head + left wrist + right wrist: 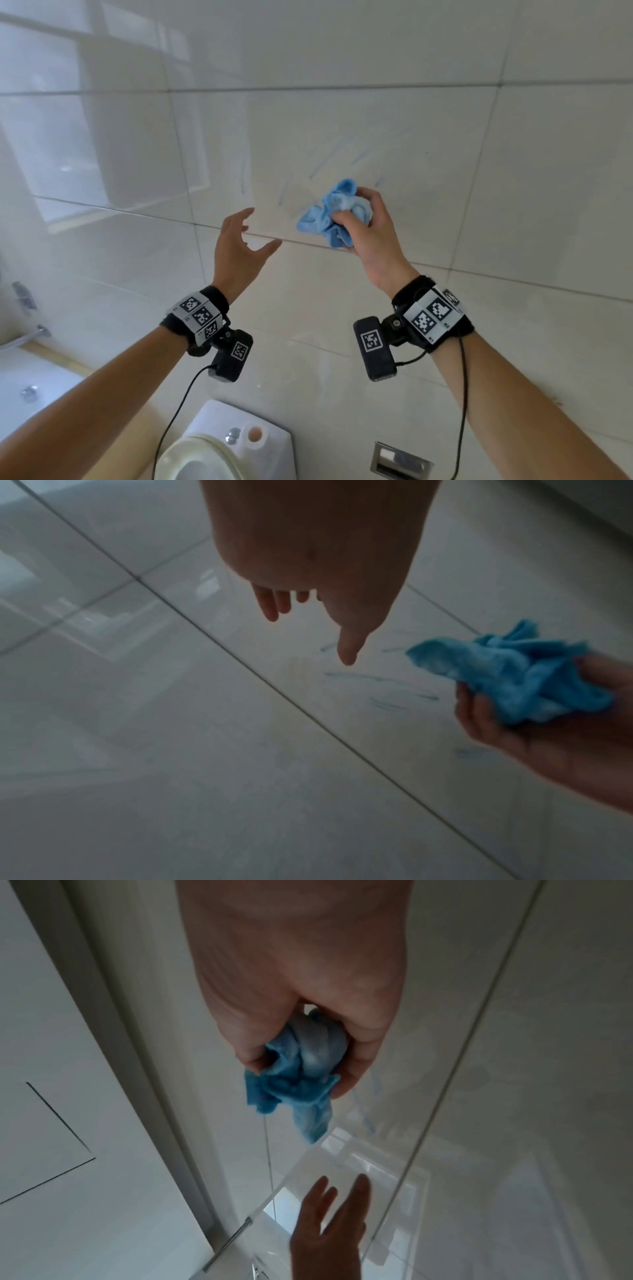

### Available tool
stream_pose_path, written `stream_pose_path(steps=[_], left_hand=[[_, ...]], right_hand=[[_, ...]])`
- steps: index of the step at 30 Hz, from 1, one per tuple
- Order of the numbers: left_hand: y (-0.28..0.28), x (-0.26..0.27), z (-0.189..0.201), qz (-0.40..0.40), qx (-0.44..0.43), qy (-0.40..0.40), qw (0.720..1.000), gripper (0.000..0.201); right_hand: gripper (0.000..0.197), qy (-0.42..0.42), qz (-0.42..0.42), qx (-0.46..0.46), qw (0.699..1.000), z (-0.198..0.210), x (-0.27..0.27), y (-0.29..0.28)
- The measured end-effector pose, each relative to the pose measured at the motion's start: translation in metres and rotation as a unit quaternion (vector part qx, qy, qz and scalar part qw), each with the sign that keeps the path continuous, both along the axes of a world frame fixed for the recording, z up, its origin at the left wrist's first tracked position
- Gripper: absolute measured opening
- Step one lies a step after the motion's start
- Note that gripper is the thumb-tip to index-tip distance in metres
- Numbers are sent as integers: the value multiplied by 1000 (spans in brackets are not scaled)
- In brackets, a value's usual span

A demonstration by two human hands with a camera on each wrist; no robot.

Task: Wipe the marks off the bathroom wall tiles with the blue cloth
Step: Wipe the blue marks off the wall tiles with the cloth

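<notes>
A crumpled blue cloth [334, 214] is bunched in my right hand [363, 222], whose fingers curl round it just in front of the glossy white wall tiles [342, 144]. Faint blue pen-like marks [329, 161] streak the tile above and left of the cloth; they show again as marks [363, 677] in the left wrist view. My left hand [245, 236] hovers to the cloth's left, fingers spread and relaxed, holding nothing, near the wall. From the right wrist the cloth [298, 1074] hangs below my curled fingers [356, 1066].
A white toilet [219, 452] with its cistern sits below between my arms. A metal recessed paper holder [399, 462] is at lower right. A bathtub edge with taps [30, 346] lies at the left. Dark grout lines cross the tiles.
</notes>
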State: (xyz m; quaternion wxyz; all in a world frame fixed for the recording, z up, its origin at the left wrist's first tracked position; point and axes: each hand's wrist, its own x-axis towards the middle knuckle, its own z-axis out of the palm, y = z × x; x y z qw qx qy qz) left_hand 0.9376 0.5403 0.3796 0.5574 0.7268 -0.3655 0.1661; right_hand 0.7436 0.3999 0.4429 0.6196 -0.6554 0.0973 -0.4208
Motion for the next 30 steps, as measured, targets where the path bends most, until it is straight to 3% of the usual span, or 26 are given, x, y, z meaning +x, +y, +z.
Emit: stream_pose_path(steps=[3, 5, 8, 11, 14, 17, 21, 25, 30], left_hand=[[6, 60, 3, 25, 74, 18, 997, 110], [8, 94, 6, 35, 106, 15, 994, 124], [8, 136, 11, 37, 139, 5, 990, 137], [3, 165, 16, 41, 144, -2, 989, 149], [-3, 186, 18, 56, 134, -20, 989, 163], [-6, 199, 19, 50, 124, -41, 990, 172], [-4, 211, 15, 38, 118, -72, 990, 171], [-3, 219, 18, 48, 115, -96, 988, 168], [-2, 228, 19, 37, 116, -114, 986, 169]], right_hand=[[35, 0, -63, -98, 993, 22, 47, 12], [38, 5, -133, -217, 967, 46, 76, 15], [56, -20, -219, -377, 900, 95, 118, 17], [55, -25, -298, -504, 810, 154, 154, 15], [56, -9, -391, -578, 716, 198, 188, 9], [59, 21, -441, -619, 649, 214, 216, 6], [52, 85, -441, -674, 587, 189, 245, 13], [52, 125, -423, -712, 547, 140, 268, 12], [52, 213, -333, -811, 431, 17, 283, 14]])
